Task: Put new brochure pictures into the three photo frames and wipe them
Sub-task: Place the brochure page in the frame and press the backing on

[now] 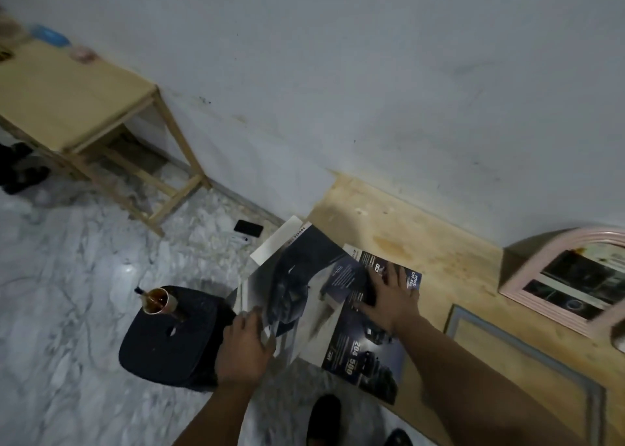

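1. Head view, hands first: left hand (245, 341) was at lower centre of the frame, fingers curled round the near edge of the big brochure (294, 293), gripping it. Right hand (389, 297) was a bit right of centre, fingers spread flat and pressing on the smaller brochure pages (372, 344), not gripping anything.
2. Those pages lay on the wooden table (422, 242). The big brochure's left part stuck out past the table's edge.
3. Frames: a pink arched frame (568, 276) leaned against the wall at the right edge, with a grey flat frame (527, 351) lying on the table below it. Couldn't spot a third.
4. Risk, my guess: a cup (159, 302) of dark drink sat on a black stool (172, 337) just beside the left hand. Swinging the brochure could've knocked it and soaked the paper.
5. Also, with one hand pulling and the other pinning, a page could've torn or creased.
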A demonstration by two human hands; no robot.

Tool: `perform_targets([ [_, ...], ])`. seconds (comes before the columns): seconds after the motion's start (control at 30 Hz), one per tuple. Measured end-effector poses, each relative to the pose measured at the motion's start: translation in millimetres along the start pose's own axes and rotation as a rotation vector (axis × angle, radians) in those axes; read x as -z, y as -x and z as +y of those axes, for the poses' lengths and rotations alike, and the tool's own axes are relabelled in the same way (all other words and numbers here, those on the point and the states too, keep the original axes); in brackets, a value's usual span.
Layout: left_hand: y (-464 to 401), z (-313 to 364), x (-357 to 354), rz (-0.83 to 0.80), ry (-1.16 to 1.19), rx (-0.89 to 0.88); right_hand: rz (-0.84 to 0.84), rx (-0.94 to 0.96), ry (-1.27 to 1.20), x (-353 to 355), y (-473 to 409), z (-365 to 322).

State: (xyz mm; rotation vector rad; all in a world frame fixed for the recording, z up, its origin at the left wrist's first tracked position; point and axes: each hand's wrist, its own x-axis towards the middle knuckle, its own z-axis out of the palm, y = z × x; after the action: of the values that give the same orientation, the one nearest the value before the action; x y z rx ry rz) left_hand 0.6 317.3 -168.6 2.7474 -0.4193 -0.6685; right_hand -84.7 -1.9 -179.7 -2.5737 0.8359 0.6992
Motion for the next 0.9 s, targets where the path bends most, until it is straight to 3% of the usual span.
perform_targets([
  [0.13,-20,-1,-4,-0.136,-0.298,-0.203,-0.039,-0.035,0.041,-9,6,20],
  [0.27,-32,9,-15,-0.171,-0.422,-0.227,0.029,-0.108,-0.027,-10,12,38],
  [0.5,-41,30,-23,-0.081,-0.415,-0.195,0.166,-0.188,-0.103,1,12,57],
  [0.7,-42,31,-23,-0.088,-0.409,-0.196,0.052,-0.278,0.023,-3,8,68],
  [0.9,-45,39,-20,-0.077,-0.418,-0.262,0.312,-0.231,-0.049,-5,32,58],
])
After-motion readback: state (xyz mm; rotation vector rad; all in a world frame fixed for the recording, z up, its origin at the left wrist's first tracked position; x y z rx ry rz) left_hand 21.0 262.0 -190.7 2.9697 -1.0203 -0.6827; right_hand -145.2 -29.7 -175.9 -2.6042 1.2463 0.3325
